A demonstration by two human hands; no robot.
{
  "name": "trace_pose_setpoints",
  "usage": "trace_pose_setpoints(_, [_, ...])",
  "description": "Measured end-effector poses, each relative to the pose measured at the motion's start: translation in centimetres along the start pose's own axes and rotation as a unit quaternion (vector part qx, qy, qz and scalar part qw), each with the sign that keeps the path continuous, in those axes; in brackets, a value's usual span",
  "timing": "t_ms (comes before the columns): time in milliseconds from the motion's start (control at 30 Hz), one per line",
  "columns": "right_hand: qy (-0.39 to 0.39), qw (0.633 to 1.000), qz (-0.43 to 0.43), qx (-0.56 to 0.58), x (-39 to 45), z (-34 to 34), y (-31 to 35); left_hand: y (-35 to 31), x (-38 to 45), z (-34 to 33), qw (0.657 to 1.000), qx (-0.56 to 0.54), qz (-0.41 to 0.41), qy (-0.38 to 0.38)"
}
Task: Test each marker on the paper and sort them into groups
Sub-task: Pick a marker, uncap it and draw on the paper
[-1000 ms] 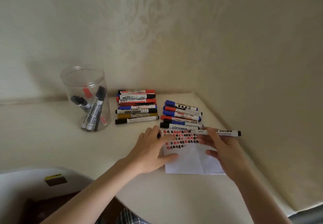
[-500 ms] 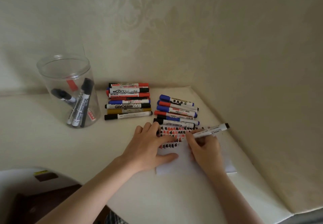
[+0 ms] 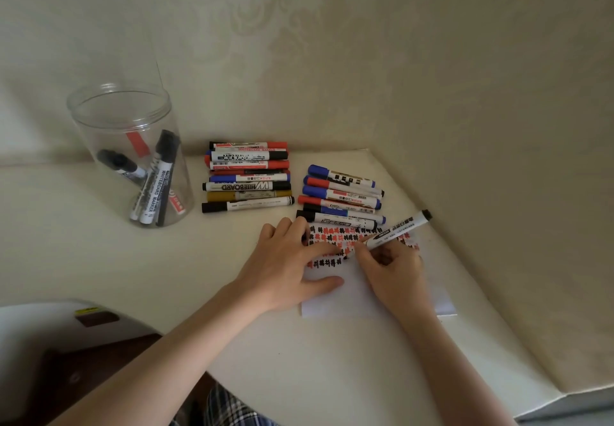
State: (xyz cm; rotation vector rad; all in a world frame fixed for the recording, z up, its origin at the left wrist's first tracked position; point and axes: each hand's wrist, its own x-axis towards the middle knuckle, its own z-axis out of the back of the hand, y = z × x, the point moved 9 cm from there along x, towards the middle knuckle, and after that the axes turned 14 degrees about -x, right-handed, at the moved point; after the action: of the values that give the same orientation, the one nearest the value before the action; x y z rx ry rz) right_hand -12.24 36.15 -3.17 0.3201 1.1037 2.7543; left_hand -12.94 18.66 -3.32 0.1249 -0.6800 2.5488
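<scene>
marker in use (image 3: 397,229): white barrel, black end cap; gripped in the curled fingers of the right hand (image 3: 395,267), tilted, tip set down on the paper, cap end raised toward the table's far right edge.
paper (image 3: 345,296): white sheet laid near the table's far right corner; rows of red and black test marks carried on its far half, near half blank.
left hand (image 3: 285,259): laid flat on the paper's left part, fingers straight and spread, nothing grasped; sheet is pinned by it.
right group (image 3: 342,198): six or so capped markers, blue, red and black caps, laid side by side just beyond the paper's far edge.
left group (image 3: 247,176): stack of capped markers, red, black, blue and gold, laid parallel near the table's far edge, apart from the right group.
jar (image 3: 128,156): clear, lidless, stood upright toward the far left of the table (image 3: 83,259); a few black-capped markers are leaned inside.
</scene>
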Motion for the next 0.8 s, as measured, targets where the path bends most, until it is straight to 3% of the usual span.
trace_pose_setpoints(800, [-0.010, 1.000, 0.015, -0.004, -0.37, 0.25, 0.82, 0.02, 0.00, 0.03, 1.000, 0.003, 0.000, -0.002])
